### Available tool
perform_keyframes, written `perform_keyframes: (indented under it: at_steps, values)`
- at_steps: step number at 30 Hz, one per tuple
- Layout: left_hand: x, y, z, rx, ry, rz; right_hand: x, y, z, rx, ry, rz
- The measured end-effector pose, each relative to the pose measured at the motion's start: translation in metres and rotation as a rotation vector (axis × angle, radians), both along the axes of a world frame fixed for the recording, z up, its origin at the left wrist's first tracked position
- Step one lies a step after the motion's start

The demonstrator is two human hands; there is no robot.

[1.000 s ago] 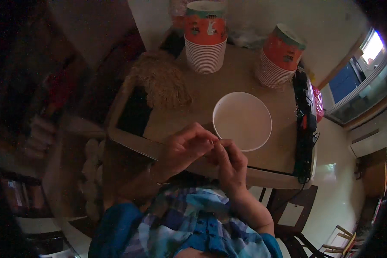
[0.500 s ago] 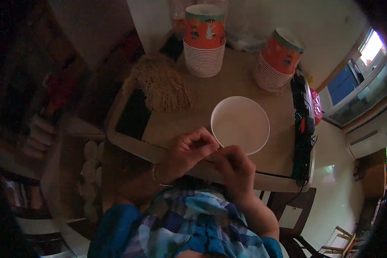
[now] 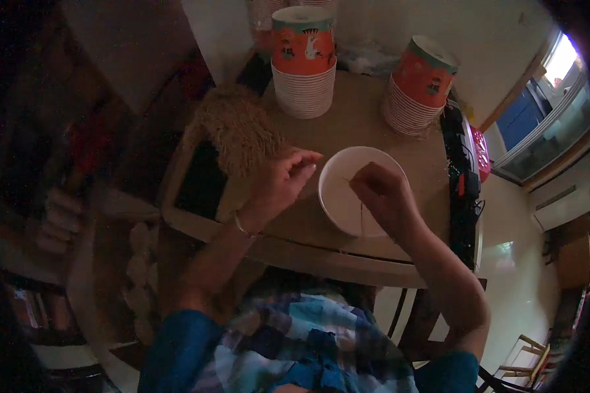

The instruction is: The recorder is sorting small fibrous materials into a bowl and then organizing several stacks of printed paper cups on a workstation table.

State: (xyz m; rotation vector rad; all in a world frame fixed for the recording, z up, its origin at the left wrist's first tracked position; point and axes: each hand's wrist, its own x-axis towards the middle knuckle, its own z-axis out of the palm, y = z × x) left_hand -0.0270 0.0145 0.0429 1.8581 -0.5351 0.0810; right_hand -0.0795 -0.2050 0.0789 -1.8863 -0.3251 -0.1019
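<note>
A white round paper tub [image 3: 337, 196] stands with its mouth up near the front of the table. My right hand [image 3: 383, 190] is over its right side, fingertips pinched on a thin strand. One short end pokes out left of the fingers, and a thin dark line hangs below them inside the tub. To the left of the rim is my left hand [image 3: 283, 183], thumb and forefinger stretched out and slightly apart, with nothing visible between them. A shaggy bundle of tan strands [image 3: 236, 128] lies just beyond that hand, at the table's left.
Two stacks of orange-and-green printed tubs stand at the back, one at centre [image 3: 303, 59] and one at right [image 3: 423, 82]. A black power strip with cords [image 3: 462, 190] runs along the right edge, beside a pink item [image 3: 480, 154]. A dark chair [image 3: 426, 327] is at lower right.
My hands were together at the tub's near rim and have moved apart and away from me. The right is now over the tub with the strand; the left has gone toward the tan bundle.
</note>
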Motion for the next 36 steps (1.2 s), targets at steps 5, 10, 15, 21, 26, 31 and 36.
perform_keyframes:
  at_steps: [5,10,15,21,26,31,36]
  values:
    - [0.01,-0.002,-0.024,-0.261,0.318,-0.211,0.02,0.004,-0.016,-0.227,0.059,-0.091]
    - [0.009,0.0,-0.04,-0.256,0.296,-0.24,0.03,0.009,-0.016,-0.24,0.14,-0.089]
    - [0.011,-0.003,-0.036,-0.297,0.344,-0.265,0.04,0.011,-0.032,-0.118,0.295,-0.092]
    - [0.007,-0.008,-0.016,-0.358,0.431,-0.279,0.041,0.021,-0.027,0.101,0.464,-0.13]
    - [0.009,-0.006,-0.025,-0.375,0.383,-0.289,0.034,0.023,-0.022,0.243,0.527,-0.085]
    - [0.01,-0.005,-0.031,-0.38,0.427,-0.293,0.031,0.019,-0.03,0.401,0.546,-0.032]
    - [0.011,-0.006,-0.03,-0.362,0.411,-0.28,0.033,0.019,-0.028,0.396,0.532,-0.02]
